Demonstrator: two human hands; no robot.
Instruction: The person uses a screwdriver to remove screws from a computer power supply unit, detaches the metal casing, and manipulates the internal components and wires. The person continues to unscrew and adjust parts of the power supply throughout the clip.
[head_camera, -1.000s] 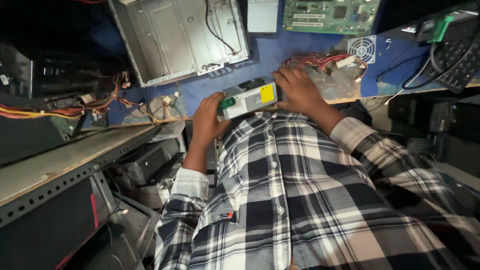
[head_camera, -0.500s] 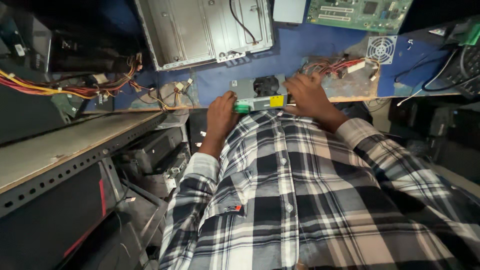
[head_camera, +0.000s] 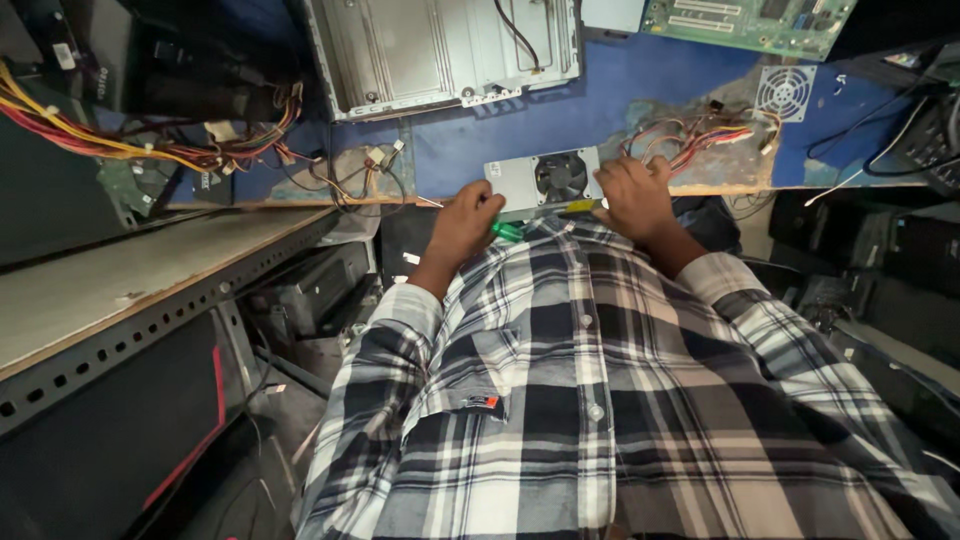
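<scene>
Resting between both hands (head_camera: 465, 222) (head_camera: 632, 196): power supply (head_camera: 545, 180).

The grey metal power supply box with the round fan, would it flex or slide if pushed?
The grey metal power supply box probably stays rigid: folded sheet metal. It likely feels heavy for its size. Its coloured wire bundle is floppy and would probably drag behind on the blue bench top.

- Blue surface (head_camera: 600, 100) spans the frame's upper half.
- On it: open metal case (head_camera: 440, 50) upper centre, green circuit board (head_camera: 745, 20) upper right, grey power supply (head_camera: 545, 180) at its near edge, loose wires (head_camera: 700, 135).
</scene>
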